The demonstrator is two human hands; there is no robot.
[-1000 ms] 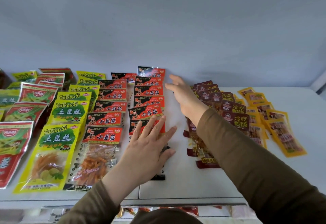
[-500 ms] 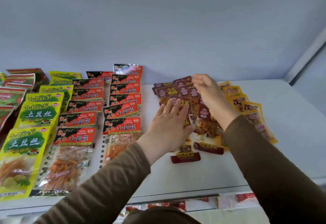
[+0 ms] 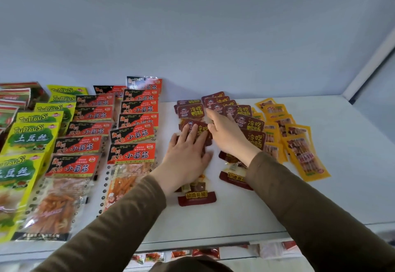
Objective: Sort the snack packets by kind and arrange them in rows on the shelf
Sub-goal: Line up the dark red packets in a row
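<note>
Two hands are down among the maroon packets [image 3: 191, 111] at the middle of the white shelf [image 3: 352, 164], where this kind is being laid out in two overlapping columns that run from the back wall toward the person. The left hand [image 3: 186, 154] lies flat, fingers [image 3: 193, 131] spread and pressing on the left column, covering the middle of a packet whose dark red foot [image 3: 196, 196] shows below the wrist; it pins the packets and grips nothing. The right hand [image 3: 226, 134] reaches in from the right with its fingers loosely extended toward the gap between the two columns, its fingertips touching the edge of a maroon packet just below the top of the left column; whether it pinches that packet or only nudges it I cannot tell. Each packet's long axis runs front to back, header away from the person, so any squaring-up will likely be a slide along or across that axis. The packet most out of line sits under and just ahead of the left fingers, so the left hand is nearer to hold, and the right hand looks better placed to shift it. Red-and-black packets [image 3: 130, 154] form tidy rows just to the left, yellow-green packets [image 3: 30, 134] lie farther left, and orange-yellow packets [image 3: 303, 156] fan out on the right, touching the maroon right column [image 3: 252, 125].
</note>
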